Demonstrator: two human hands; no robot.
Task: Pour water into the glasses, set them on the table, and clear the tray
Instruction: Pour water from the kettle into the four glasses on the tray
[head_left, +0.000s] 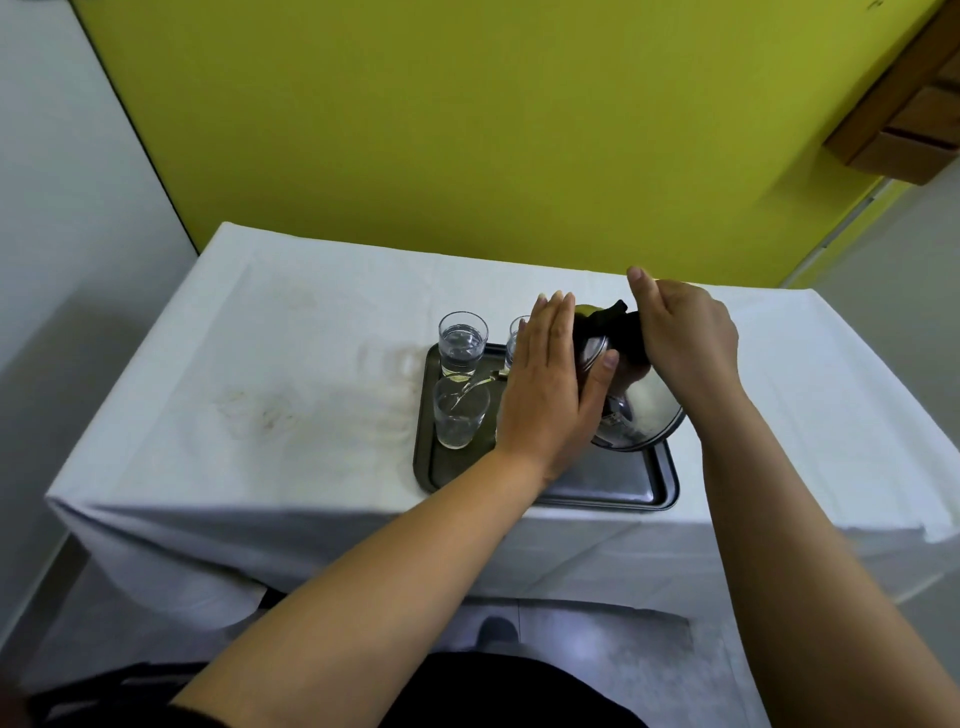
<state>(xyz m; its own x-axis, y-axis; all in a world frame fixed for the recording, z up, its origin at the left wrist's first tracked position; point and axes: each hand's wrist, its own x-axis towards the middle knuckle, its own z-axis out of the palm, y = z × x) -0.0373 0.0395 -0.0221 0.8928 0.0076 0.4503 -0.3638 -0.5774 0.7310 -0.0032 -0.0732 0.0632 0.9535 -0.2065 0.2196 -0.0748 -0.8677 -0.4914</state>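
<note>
A shiny steel kettle with a black handle is tilted to the left over a dark metal tray. My right hand grips the black handle. My left hand lies flat against the kettle's lid and side, fingers straight. The kettle's spout reaches over the near glass, which holds a little water. Behind it stands a glass about half full. A third glass is mostly hidden behind my left hand.
The tray sits near the front edge of a table under a white cloth with faint stains. A yellow wall stands behind the table. A wooden shelf hangs at the upper right.
</note>
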